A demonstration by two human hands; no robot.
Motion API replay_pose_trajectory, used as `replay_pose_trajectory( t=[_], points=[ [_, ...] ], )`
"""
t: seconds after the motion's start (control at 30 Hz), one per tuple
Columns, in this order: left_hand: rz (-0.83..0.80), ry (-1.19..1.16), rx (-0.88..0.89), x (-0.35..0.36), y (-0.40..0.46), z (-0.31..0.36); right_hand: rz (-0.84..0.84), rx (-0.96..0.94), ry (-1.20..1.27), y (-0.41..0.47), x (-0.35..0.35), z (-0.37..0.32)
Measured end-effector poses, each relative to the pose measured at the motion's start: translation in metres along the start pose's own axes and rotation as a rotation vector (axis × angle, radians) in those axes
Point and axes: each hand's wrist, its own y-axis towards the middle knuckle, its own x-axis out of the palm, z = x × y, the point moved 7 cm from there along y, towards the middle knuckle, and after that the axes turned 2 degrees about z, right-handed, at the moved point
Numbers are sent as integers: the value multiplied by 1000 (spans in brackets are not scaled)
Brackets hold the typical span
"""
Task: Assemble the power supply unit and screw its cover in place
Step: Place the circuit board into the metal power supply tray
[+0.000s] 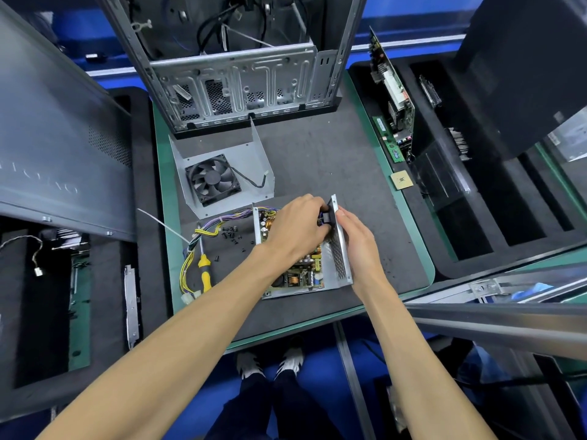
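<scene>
**Both hands on open PSU, near front edge of tabletop**

Open PSU chassis (336,265) w/ bare circuit board (300,277) near front edge of tabletop (317,154), right of centre. Left hand (297,228) over board, fingers curled round black part (327,217) at perforated side wall. Right hand (360,246) flat against outside of that wall, fingers straight. PSU cover (251,160) w/ fan (212,179) lying apart, toward far-left corner. Loose screws (232,235) and yellow screwdriver (205,269) left of chassis, beside wire bundle (203,230).
</scene>
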Motion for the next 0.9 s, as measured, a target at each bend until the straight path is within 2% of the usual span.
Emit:
replay_pose_trajectory(
  t=[0.23, 0.63, 0.8, 0.9],
  points=[
    [-86, 56, 0, -1, 6, 4, 34, -43, -60, -2, -10, -11],
    [22, 214, 92, 1, -5, 12, 85, -220, -265, -8, -1, -17],
    [-111, 180, 123, -13, -2, 13, 15, -212, -274, -6, 6, -17],
    [-40, 89, 142, -46, -15, 3, -3, -216, -308, -4, 8, -18]
  ],
)
